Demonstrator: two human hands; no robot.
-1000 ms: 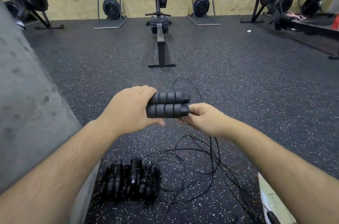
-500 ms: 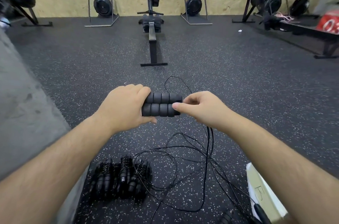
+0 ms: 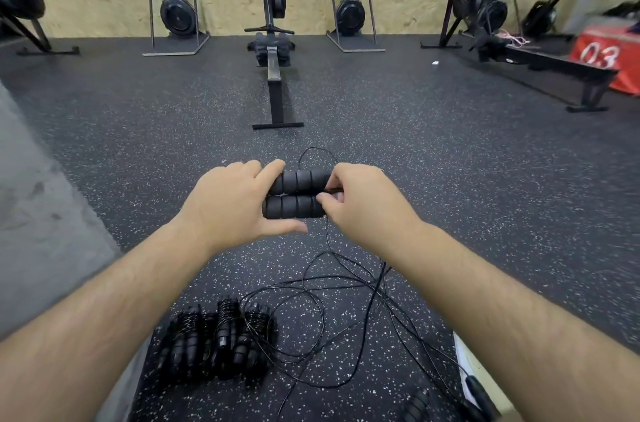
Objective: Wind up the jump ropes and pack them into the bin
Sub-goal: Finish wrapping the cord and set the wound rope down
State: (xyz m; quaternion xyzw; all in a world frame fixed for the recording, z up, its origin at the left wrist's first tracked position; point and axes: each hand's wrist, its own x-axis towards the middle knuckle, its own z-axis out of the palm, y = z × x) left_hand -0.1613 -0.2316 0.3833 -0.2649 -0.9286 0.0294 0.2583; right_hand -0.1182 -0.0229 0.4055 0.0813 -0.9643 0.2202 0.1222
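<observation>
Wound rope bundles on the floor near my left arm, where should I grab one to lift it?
Grip a wound bundle around its middle, over the coiled cord, coming straight down from above. They lie flat on the floor, packed side by side, so side approaches look blocked, and the wraps there bind both handles together.

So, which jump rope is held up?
The one whose foam handles the left hand grips, right hand pinching its cord; the others lie on the floor.

Left hand (image 3: 228,203) grips while right hand (image 3: 363,207) pinches just beside it.
</observation>
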